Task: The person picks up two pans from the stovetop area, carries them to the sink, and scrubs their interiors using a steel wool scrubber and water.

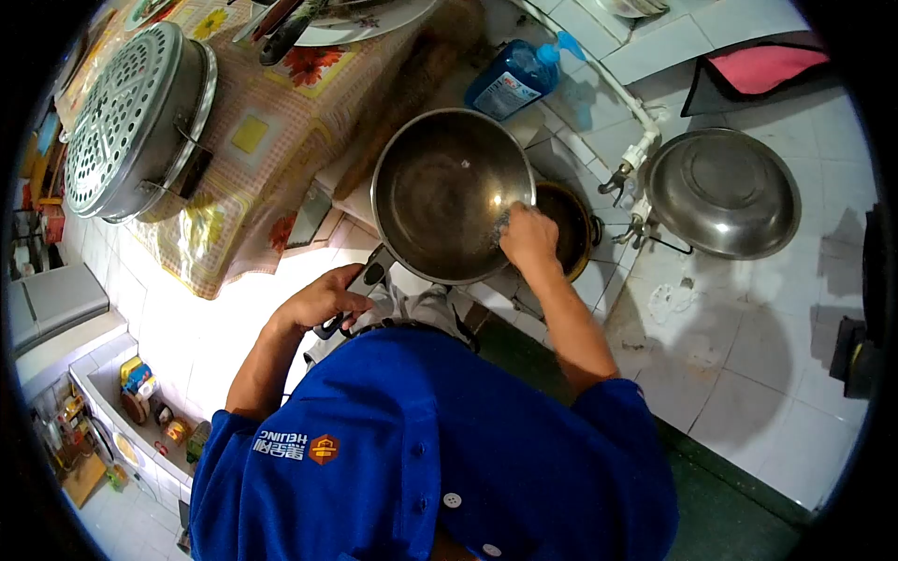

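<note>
My left hand (325, 299) is closed round the dark handle (376, 269) of a deep frying pan (440, 201), which is tilted so that its inside faces me. The bottom of the pan is brownish and wet-looking, with a small light speck. Against the inner right wall, my right hand (529, 238) is closed on a grey steel wool scrubber (501, 227), mostly hidden under the fingers. Behind the right forearm, partly covered by the pan, stands a dark round pot (571, 224).
A blue pump bottle (510, 82) stands beyond the pan. Taps (639, 154) and a metal basin (725, 192) are on the tiled wall at right. At left, a table with a patterned cloth (253, 140) carries a perforated steamer pot (136, 122) and a plate (365, 26).
</note>
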Demonstrator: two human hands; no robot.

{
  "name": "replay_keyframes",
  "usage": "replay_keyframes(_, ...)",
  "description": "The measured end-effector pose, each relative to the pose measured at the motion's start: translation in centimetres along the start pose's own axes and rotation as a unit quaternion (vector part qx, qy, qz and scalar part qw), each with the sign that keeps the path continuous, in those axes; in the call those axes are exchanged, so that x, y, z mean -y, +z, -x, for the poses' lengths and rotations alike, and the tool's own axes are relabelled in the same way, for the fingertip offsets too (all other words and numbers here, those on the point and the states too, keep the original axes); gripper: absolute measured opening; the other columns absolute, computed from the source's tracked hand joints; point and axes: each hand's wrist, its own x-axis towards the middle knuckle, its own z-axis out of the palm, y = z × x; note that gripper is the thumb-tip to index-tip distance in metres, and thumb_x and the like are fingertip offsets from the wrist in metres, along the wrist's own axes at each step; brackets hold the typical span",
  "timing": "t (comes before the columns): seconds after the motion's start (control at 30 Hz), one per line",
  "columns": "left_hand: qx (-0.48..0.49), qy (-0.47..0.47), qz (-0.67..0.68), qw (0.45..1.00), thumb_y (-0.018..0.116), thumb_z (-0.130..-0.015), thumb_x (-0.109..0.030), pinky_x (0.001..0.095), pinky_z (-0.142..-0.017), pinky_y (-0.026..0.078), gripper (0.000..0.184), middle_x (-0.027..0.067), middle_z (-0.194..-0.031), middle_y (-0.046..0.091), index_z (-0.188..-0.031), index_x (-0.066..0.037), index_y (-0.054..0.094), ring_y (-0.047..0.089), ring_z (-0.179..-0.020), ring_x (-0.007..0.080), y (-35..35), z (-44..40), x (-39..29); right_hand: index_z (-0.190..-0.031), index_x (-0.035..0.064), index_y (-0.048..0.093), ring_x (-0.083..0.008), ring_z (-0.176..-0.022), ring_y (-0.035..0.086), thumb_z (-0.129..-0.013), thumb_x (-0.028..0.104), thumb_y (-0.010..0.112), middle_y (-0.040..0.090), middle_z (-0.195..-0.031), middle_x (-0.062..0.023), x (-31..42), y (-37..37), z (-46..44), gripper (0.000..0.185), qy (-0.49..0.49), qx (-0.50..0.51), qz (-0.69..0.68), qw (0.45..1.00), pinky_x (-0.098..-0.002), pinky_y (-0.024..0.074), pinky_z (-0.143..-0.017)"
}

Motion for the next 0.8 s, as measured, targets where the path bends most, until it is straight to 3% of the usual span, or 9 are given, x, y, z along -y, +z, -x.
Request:
replay_keyframes(0.07, 0.000, 0.001, -0.002, 1.000, 0.063, -0.083, -0.003, 0.0241, -0.048, 0.042, 0.031, 0.0028, -0.068, 0.055, -0.111, 0.004, 0.052, 0.052, -0.052, 0.0105, 0.2, 0.2, -0.1, -0.110, -0.0018, 0.058, -0.0335, -0.078, 0.067, -0.074, 0.017, 0.072, 0.066, -0.088, -0.0181, 0.3, 0.3, -2.7, 0.043, -0.191, -0.056, 0.029, 0.980, -0.0427, 0.0545, -0.067)
replay_keyframes(0.13, 0.002, 0.000, -0.051, 0.999, 0.064, -0.086, -0.006, 0.0242, -0.048, 0.041, 0.042, 0.0021, -0.066, 0.056, -0.122, 0.004, 0.047, 0.053, -0.052, 0.0102, 0.2, 0.2, -0.3, -0.110, -0.0004, 0.058, -0.0338, -0.082, 0.067, -0.073, 0.016, 0.072, 0.066, -0.090, -0.0185, 0.8, 1.4, -6.5, 0.042, -0.196, -0.071, 0.056, 0.976, -0.0421, 0.0545, -0.068)
replay_keyframes(0.3, -0.007, 0.005, -0.008, 1.000, 0.064, -0.085, -0.005, 0.0243, -0.047, 0.041, 0.038, 0.0023, -0.066, 0.056, -0.119, 0.004, 0.049, 0.052, -0.051, 0.0102, 0.3, 0.0, 1.0, -0.110, 0.0025, 0.059, -0.0354, -0.094, 0.064, -0.074, 0.014, 0.068, 0.064, -0.099, -0.0208, 1.8, 4.9, -9.4, 0.039, -0.216, -0.102, 0.090, 0.967, -0.0433, 0.0537, -0.074)
replay_keyframes(0.4, -0.013, 0.003, 0.001, 1.000, 0.063, -0.084, -0.003, 0.0243, -0.047, 0.041, 0.038, 0.0026, -0.066, 0.056, -0.119, 0.004, 0.049, 0.052, -0.051, 0.0095, 0.6, -0.3, 1.4, -0.109, 0.0029, 0.059, -0.0363, -0.097, 0.063, -0.075, 0.014, 0.066, 0.065, -0.100, -0.0209, 3.8, 6.4, -6.2, 0.036, -0.149, 0.046, -0.053, 0.986, -0.0435, 0.0521, -0.081)
replay_keyframes(0.43, -0.017, 0.004, 0.008, 1.000, 0.063, -0.084, -0.003, 0.0243, -0.047, 0.041, 0.038, 0.0026, -0.066, 0.056, -0.119, 0.004, 0.049, 0.052, -0.051, 0.0095, 0.7, -0.2, 1.4, -0.102, 0.0032, 0.062, -0.0330, -0.087, 0.066, -0.075, 0.015, 0.068, 0.066, -0.093, -0.0189, 4.1, 7.0, -6.1, 0.030, -0.140, 0.074, -0.110, 0.981, -0.0398, 0.0533, -0.076)
replay_keyframes(0.53, -0.006, 0.012, -0.027, 1.000, 0.063, -0.085, -0.003, 0.0250, -0.046, 0.041, 0.039, 0.0027, -0.070, 0.056, -0.120, 0.004, 0.049, 0.051, -0.051, 0.0100, 0.3, -0.1, 1.3, -0.092, 0.0037, 0.065, -0.0185, -0.062, 0.062, -0.079, 0.013, 0.068, 0.065, -0.085, -0.0071, 6.1, 6.8, -7.3, 0.016, 0.023, 0.242, -0.535, 0.809, -0.0309, 0.0522, -0.060)
replay_keyframes(0.63, -0.016, 0.009, -0.022, 1.000, 0.063, -0.085, -0.004, 0.0250, -0.046, 0.041, 0.040, 0.0032, -0.072, 0.056, -0.121, 0.004, 0.049, 0.051, -0.051, 0.0100, 0.6, -0.1, 1.2, -0.101, 0.0056, 0.063, -0.0139, -0.065, 0.060, -0.085, 0.008, 0.057, 0.064, -0.087, -0.0049, 9.6, 2.7, -6.4, 0.017, -0.023, 0.224, -0.724, 0.652, -0.0269, 0.0512, -0.062)
replay_keyframes(0.7, -0.011, 0.013, -0.021, 1.000, 0.063, -0.084, -0.004, 0.0247, -0.046, 0.041, 0.041, 0.0037, -0.073, 0.057, -0.122, 0.004, 0.049, 0.052, -0.051, 0.0099, 0.9, 0.0, 1.2, -0.105, 0.0059, 0.062, -0.0128, -0.075, 0.060, -0.086, 0.009, 0.056, 0.064, -0.092, -0.0043, 11.5, 1.2, -5.6, 0.021, -0.070, 0.270, -0.716, 0.640, -0.0264, 0.0504, -0.064)
replay_keyframes(0.8, -0.020, 0.012, -0.033, 0.999, 0.064, -0.084, -0.004, 0.0246, -0.046, 0.041, 0.042, 0.0037, -0.073, 0.057, -0.122, 0.004, 0.049, 0.052, -0.051, 0.0101, 0.7, -0.3, 1.9, -0.109, 0.0040, 0.062, -0.0141, -0.089, 0.059, -0.081, 0.010, 0.060, 0.066, -0.096, -0.0033, 12.4, 3.0, -4.3, 0.029, -0.170, 0.295, -0.622, 0.705, -0.0283, 0.0496, -0.072)
